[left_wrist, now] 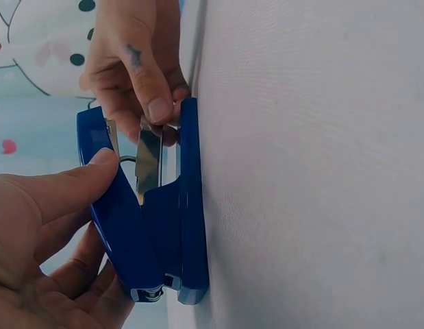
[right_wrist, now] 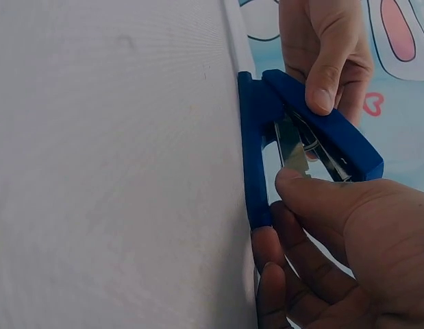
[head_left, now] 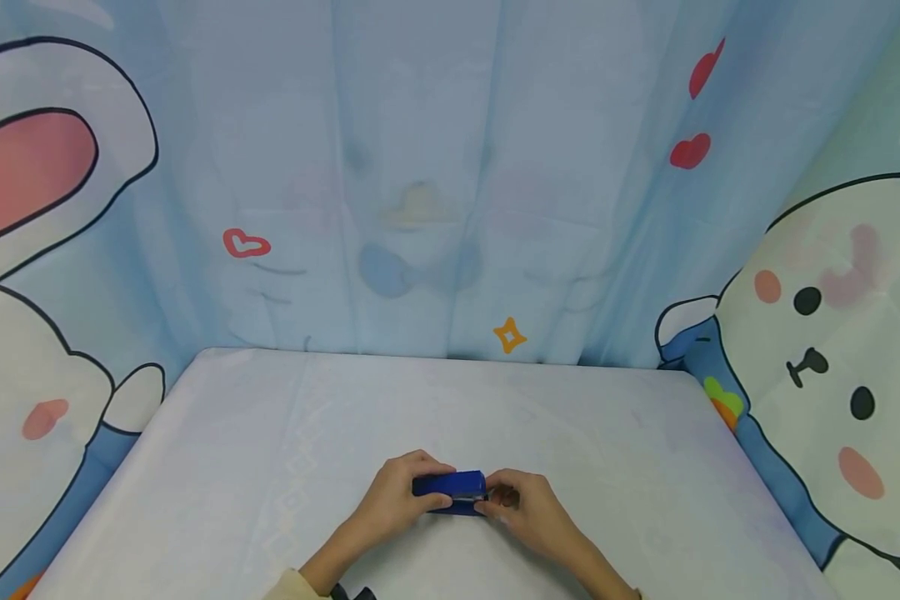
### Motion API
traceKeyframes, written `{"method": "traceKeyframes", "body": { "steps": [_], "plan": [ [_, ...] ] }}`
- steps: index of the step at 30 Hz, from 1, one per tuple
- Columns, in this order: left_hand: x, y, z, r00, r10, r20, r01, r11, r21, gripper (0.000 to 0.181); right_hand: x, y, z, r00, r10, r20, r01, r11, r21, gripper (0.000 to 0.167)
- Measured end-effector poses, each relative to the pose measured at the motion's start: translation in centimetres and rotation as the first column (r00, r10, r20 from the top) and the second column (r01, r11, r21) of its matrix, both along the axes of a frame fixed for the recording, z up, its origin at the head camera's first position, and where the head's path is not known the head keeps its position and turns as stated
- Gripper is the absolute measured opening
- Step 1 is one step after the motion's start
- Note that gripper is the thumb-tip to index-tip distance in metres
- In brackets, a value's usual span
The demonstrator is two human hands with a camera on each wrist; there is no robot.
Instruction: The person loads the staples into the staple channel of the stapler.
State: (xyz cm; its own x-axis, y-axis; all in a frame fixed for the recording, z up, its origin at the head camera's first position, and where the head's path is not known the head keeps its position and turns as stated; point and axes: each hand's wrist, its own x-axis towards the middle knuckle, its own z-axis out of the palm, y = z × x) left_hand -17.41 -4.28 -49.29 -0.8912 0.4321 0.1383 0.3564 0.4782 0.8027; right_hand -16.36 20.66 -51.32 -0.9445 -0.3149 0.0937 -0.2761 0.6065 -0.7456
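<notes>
A blue stapler (head_left: 456,483) rests on the white-covered table, its top cover raised away from the metal staple magazine (left_wrist: 149,161). With thumb on one side and fingers on the other, my left hand (head_left: 392,498) grips the raised top cover (left_wrist: 126,229) of the stapler. At the stapler's front end, my right hand (head_left: 534,514) pinches the tip of the metal magazine between thumb and fingers. A thin curved metal piece (left_wrist: 128,159) spans the gap between cover and magazine. Whether staples lie inside the magazine cannot be made out.
The white tablecloth (head_left: 330,417) spreads around both hands. Behind the table hangs a light blue curtain (head_left: 435,125) printed with cartoon animals, hearts and a star. A small dark object (head_left: 360,593) shows at the bottom edge beside the left sleeve (head_left: 294,586).
</notes>
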Motion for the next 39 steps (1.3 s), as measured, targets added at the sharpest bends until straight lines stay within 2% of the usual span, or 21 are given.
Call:
{"method": "traceKeyframes", "body": {
  "steps": [20, 27, 39],
  "plan": [
    [-0.11, 0.32, 0.37, 1.000, -0.007, -0.025, 0.004, 0.994, -0.112, 0.035, -0.01, 0.07, -0.13, 1.000, 0.008, -0.019, -0.008, 1.000, -0.009, 0.019],
    [-0.01, 0.47, 0.68, 1.000, -0.009, -0.023, 0.006, 0.991, -0.133, 0.034, 0.00, 0.12, -0.03, 1.000, 0.015, -0.014, -0.015, 1.000, -0.014, 0.018],
    [-0.22, 0.39, 0.58, 0.999, -0.030, -0.043, 0.021, 0.984, -0.178, 0.037, -0.14, 0.07, -0.25, 1.000, 0.008, 0.009, -0.008, 1.000, -0.017, 0.018]
  ]
}}
